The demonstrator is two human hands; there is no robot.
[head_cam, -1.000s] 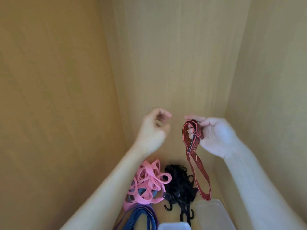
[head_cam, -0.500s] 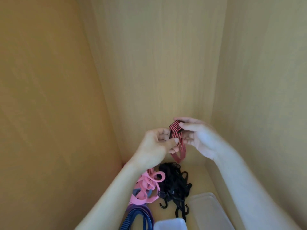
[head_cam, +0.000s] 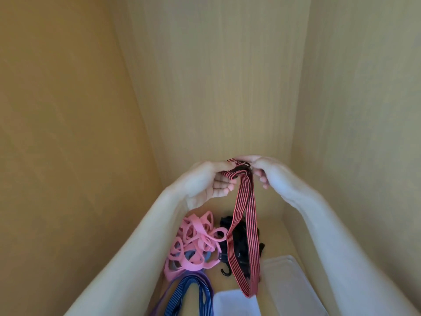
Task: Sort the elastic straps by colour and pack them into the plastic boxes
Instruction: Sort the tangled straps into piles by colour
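Observation:
A red strap with black stripes [head_cam: 245, 226] hangs as a long loop from both hands, raised in front of the back wall. My left hand [head_cam: 209, 183] pinches its top end from the left, and my right hand [head_cam: 271, 174] pinches it from the right at a dark hook. Below lie a pink strap pile [head_cam: 196, 242], a black strap pile with hooks [head_cam: 239, 245], and a blue striped strap [head_cam: 189, 297] on a purple one [head_cam: 206, 279]. A clear plastic box [head_cam: 289, 283] sits bottom right, a white one [head_cam: 234, 304] at the bottom edge.
Wooden walls close in on the left [head_cam: 68, 156], back [head_cam: 216, 87] and right [head_cam: 364, 133], forming a narrow compartment. The straps and boxes fill most of its wooden floor [head_cam: 273, 233].
My left hand has joined my right on the red strap's top. The strap, bunched up half a second ago, now hangs down in a long loop over the black pile.

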